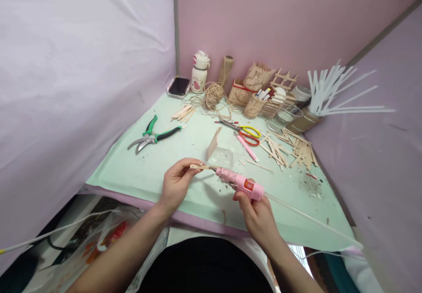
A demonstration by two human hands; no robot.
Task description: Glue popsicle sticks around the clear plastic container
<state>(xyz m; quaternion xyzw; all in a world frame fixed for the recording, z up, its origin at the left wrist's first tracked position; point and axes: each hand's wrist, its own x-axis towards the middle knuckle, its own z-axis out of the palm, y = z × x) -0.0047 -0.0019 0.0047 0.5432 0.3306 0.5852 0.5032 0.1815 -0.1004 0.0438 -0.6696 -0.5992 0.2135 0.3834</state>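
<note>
Between the thumb and fingers of my left hand is a short popsicle stick, held level above the table. My right hand grips a pink hot glue gun, whose metal tip meets or nearly meets the stick's right end; I cannot tell if they touch. A long clear glue stick runs out of the gun's back. Just beyond my hands, a small clear dish rests on the table beside an upright wooden piece.
Green-handled pruning shears lie at left. Scissors, a pink cutter and loose sticks are at right. Behind stand a bottle, a phone, a twine ball and a bundle of glue sticks.
</note>
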